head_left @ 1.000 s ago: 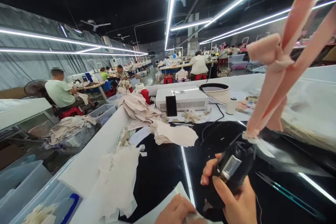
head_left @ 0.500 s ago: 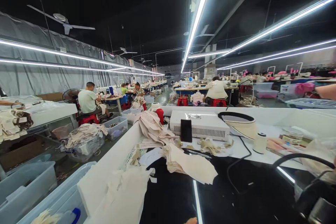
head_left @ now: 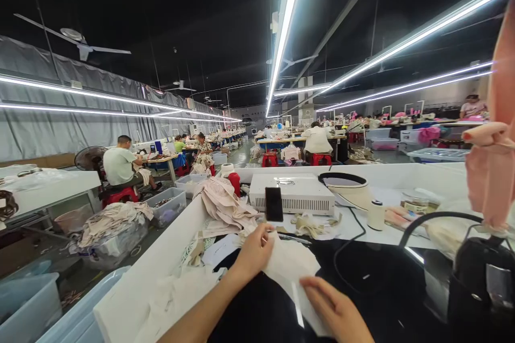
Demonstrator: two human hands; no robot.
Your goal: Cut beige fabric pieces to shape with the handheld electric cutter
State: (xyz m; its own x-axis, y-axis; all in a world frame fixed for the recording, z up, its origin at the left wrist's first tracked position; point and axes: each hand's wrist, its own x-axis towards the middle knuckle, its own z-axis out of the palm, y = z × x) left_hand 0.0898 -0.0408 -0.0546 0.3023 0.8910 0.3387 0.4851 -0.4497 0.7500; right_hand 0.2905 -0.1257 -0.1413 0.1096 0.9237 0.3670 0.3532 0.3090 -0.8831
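Observation:
My left hand [head_left: 254,253] is closed, its fingers pinching the upper left edge of a small pile of cream cut fabric pieces [head_left: 294,258] on the black tabletop [head_left: 261,308]. One fabric piece [head_left: 310,308] stretches from the pile down toward me. At its right edge is my right hand [head_left: 336,308], fingers together against the cloth; the thumb is hidden. More pale fabric [head_left: 177,292] lies left of my left forearm. Beyond the pile, a phone [head_left: 274,204] leans on a white vented box [head_left: 300,194].
A pinkish fabric heap [head_left: 225,203], a sun visor [head_left: 346,193] and a thread cone [head_left: 375,215] stand along the back. Right of my hands are a black cable [head_left: 341,257] and a dark machine [head_left: 478,284]. White side walls [head_left: 148,273] edge the table. Co-workers sit farther off.
Both hands have come into view over the fabric pile; before, only a fingertip showed at the bottom edge. A piece now extends toward me. The view has turned slightly right.

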